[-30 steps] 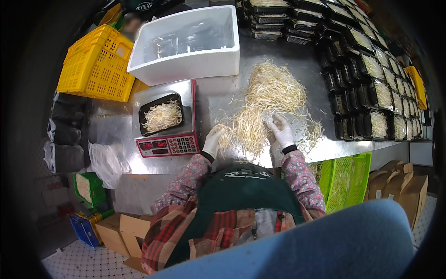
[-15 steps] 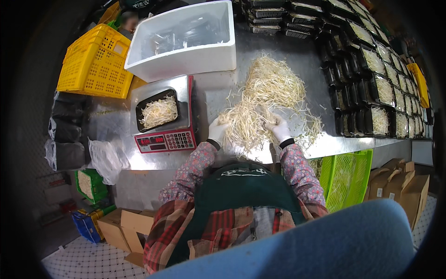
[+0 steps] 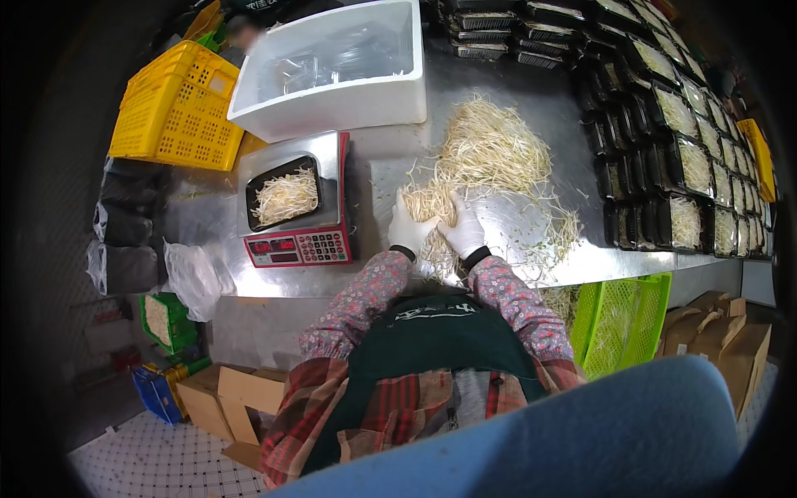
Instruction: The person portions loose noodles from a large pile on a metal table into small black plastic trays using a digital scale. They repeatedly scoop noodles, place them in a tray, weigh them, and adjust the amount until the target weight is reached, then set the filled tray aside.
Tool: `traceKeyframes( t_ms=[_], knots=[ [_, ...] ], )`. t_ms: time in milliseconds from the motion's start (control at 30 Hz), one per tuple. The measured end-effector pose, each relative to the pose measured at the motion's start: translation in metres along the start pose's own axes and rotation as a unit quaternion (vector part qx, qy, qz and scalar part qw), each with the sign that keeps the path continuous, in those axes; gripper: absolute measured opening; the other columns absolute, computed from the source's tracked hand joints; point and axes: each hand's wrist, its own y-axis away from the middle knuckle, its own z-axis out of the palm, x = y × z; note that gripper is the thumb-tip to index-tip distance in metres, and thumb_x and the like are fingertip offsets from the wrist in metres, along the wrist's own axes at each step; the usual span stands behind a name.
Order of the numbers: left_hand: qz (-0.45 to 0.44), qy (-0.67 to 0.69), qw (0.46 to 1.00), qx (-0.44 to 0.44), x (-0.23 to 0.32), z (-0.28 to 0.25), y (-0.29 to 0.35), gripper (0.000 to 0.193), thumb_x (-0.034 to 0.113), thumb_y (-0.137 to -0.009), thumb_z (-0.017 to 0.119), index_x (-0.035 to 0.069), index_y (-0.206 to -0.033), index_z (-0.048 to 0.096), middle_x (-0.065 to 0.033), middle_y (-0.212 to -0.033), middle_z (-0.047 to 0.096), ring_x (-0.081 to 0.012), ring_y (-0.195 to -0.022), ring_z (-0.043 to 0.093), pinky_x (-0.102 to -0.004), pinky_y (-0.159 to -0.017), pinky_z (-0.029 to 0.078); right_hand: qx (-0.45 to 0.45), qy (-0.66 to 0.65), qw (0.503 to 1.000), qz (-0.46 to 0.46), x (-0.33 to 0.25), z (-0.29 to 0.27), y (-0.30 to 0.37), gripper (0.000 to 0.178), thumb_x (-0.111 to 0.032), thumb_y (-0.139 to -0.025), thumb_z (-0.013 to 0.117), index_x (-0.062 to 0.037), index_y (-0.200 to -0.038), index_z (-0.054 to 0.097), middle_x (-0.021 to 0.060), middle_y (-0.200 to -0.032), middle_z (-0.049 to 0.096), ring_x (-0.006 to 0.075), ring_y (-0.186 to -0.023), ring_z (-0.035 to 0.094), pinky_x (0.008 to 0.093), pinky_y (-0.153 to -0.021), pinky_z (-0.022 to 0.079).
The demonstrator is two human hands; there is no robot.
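Both white-gloved hands press together round a bunch of bean sprouts [image 3: 430, 202] near the table's front edge. My left hand [image 3: 408, 227] wraps its left side and my right hand [image 3: 463, 228] closes in from the right, thumbs nearly meeting. Loose ends hang below the hands toward the edge. Just beyond lies a larger heap of bean sprouts [image 3: 498, 145] on the metal table [image 3: 378, 158]. To the left, a black tray [image 3: 310, 203] filled with sprouts rests on the red digital scale [image 3: 343, 217], its display lit.
A white foam box [image 3: 332, 109] with clear plastic inside stands behind the scale, beside a yellow crate [image 3: 178, 108]. Stacked packed trays [image 3: 685, 166] line the right. Plastic bags [image 3: 195, 278] hang over the left front edge. A green crate [image 3: 623, 319] stands below, at right.
My hands have come closer together, squeezing the spread sprouts into a tighter bunch. My right hand has moved left. The tray on the scale stays put.
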Motion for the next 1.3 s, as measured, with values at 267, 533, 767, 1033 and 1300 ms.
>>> traceKeyframes(
  t_ms=[267, 533, 767, 1033, 1300],
  knots=[
    [-0.05, 0.149, 0.987, -0.011, -0.035, -0.036, -0.014, 0.071, 0.011, -0.074, 0.077, 0.002, -0.138, 0.049, -0.0151, -0.113, 0.068, -0.0283, -0.103, 0.066, -0.035, -0.091, 0.052, 0.091, -0.256, 0.962, 0.022, 0.081, -0.03, -0.018, 0.06, 0.006, -0.079, 0.07, 0.0008, -0.136, 0.053, 0.0109, -0.118, 0.067, 0.0185, -0.101, 0.065, 0.0299, -0.089, 0.051],
    [-0.058, 0.375, 0.921, -0.089, 0.007, -0.019, 0.023, 0.052, -0.004, -0.082, 0.073, -0.003, -0.13, 0.055, -0.008, -0.116, 0.066, -0.016, -0.102, 0.064, -0.029, -0.09, 0.051, 0.01, -0.405, 0.913, 0.049, 0.057, -0.035, 0.006, 0.059, 0.006, -0.081, 0.071, 0.0028, -0.137, 0.051, 0.0118, -0.112, 0.068, 0.0157, -0.096, 0.066, 0.026, -0.084, 0.053],
    [-0.087, 0.382, 0.917, -0.077, -0.058, -0.046, 0.015, 0.049, -0.001, -0.093, 0.059, -0.001, -0.141, 0.048, -0.0089, -0.125, 0.064, -0.0165, -0.105, 0.064, -0.0284, -0.088, 0.054, 0.034, -0.453, 0.887, 0.086, 0.066, -0.042, 0.005, 0.05, 0.008, -0.089, 0.063, 0.0004, -0.136, 0.051, 0.0086, -0.109, 0.065, 0.0125, -0.09, 0.064, 0.0244, -0.078, 0.054],
    [-0.127, 0.358, 0.924, -0.038, -0.089, -0.053, -0.004, 0.039, 0.002, -0.094, 0.059, -0.005, -0.132, 0.056, -0.0087, -0.121, 0.065, -0.0157, -0.104, 0.064, -0.0269, -0.089, 0.052, 0.092, -0.331, 0.937, 0.06, 0.091, -0.041, 0.006, 0.035, -0.003, -0.093, 0.065, -0.0007, -0.127, 0.061, 0.0057, -0.105, 0.069, 0.01, -0.091, 0.062, 0.0242, -0.078, 0.052],
    [-0.172, 0.424, 0.884, -0.1, -0.057, -0.077, 0.005, 0.027, 0.007, -0.095, 0.059, -0.002, -0.12, 0.065, -0.0065, -0.104, 0.07, -0.0156, -0.088, 0.068, -0.0282, -0.076, 0.055, 0.11, -0.452, 0.876, 0.124, 0.088, -0.055, 0.016, 0.034, -0.002, -0.097, 0.056, -0.0015, -0.131, 0.058, 0.0099, -0.114, 0.069, 0.0144, -0.099, 0.066, 0.0242, -0.083, 0.053]
  ],
)
